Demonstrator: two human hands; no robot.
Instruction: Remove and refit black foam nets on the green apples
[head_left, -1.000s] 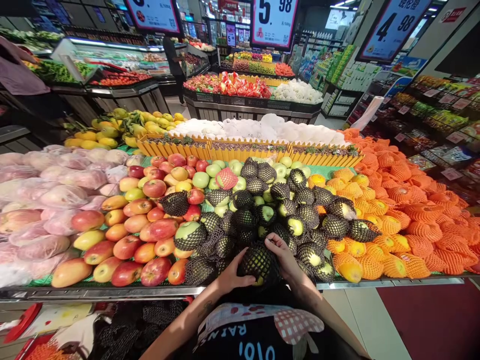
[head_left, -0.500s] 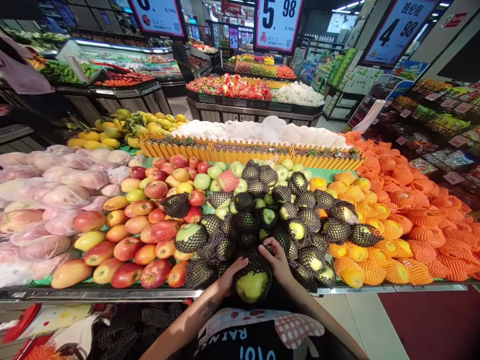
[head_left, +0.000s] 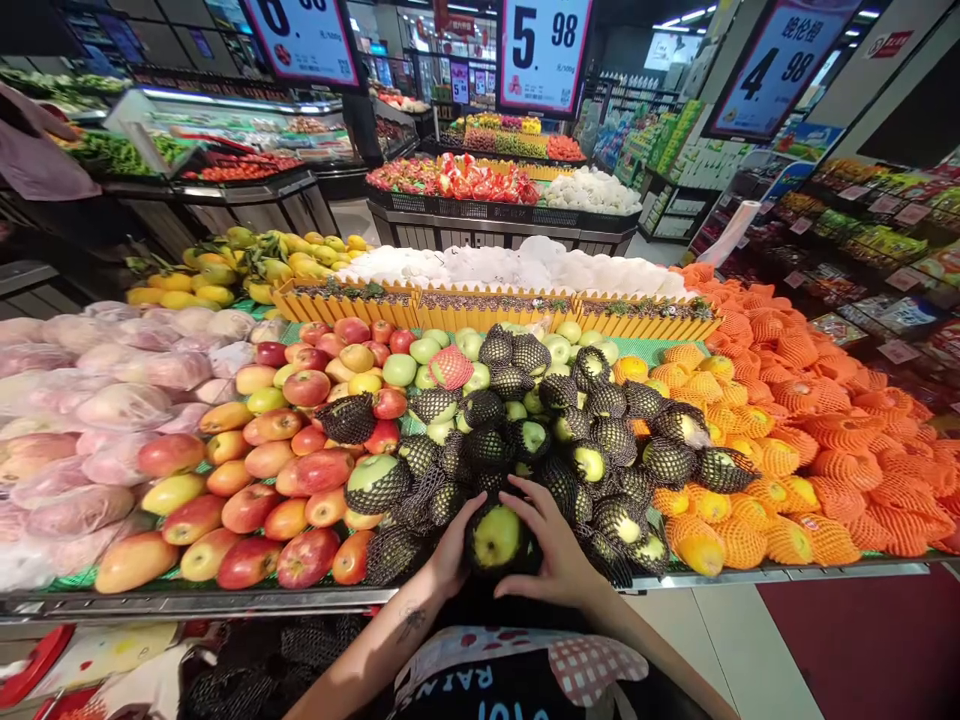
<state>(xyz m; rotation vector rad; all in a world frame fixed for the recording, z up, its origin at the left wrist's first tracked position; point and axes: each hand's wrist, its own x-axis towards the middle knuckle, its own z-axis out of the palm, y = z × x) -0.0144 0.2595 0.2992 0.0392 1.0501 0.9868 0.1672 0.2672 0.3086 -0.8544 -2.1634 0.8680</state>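
A green apple (head_left: 496,535) in a black foam net sits between my hands, in front of the display's edge, its bare end facing up toward me. My left hand (head_left: 450,555) is wrapped around the left side, fingers partly hidden behind the fruit. On the right, my right hand (head_left: 556,550) curves around it, thumb at the near side and fingers over the far rim. Just beyond lies a heap of netted green apples (head_left: 531,438). Red apples (head_left: 307,557) are to the left of the heap.
Bagged pink fruit (head_left: 124,400) lies at far left. Orange-netted fruit (head_left: 855,450) fills the right. A metal rail (head_left: 225,598) edges the display. Behind stand a yellow picket strip (head_left: 495,306) and white-wrapped fruit (head_left: 525,262). Price screens (head_left: 544,50) hang overhead.
My right hand has gone from pinching the net's far edge to spreading around the apple's right side. The apple has moved slightly away from me, and more of its top is bare.
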